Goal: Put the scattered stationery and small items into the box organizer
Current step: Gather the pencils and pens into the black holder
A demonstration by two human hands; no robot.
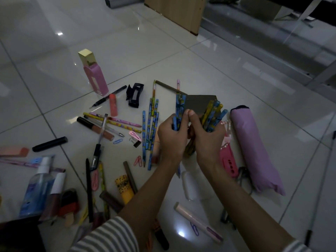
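The grey box organizer (pixel 200 103) stands on the white tiled floor at centre, its white wall (pixel 164 99) facing left. My left hand (pixel 172 137) grips a few blue patterned pencils (pixel 179 108) at the organizer's near left corner. My right hand (pixel 207 139) holds a bundle of blue and yellow pencils (pixel 215 111) whose ends stick up at the right side of the organizer. More blue pencils (pixel 151 135) lie on the floor just left of my hands. Pens, a lip gloss (pixel 94 128) and paper clips lie scattered further left.
A pink folded umbrella (pixel 254 148) lies right of the organizer, a pink case (pixel 228 159) beside it. A pink bottle with gold cap (pixel 93 73) stands at the back left, a black hair claw (pixel 135 95) near it. Bottles and cosmetics crowd the lower left.
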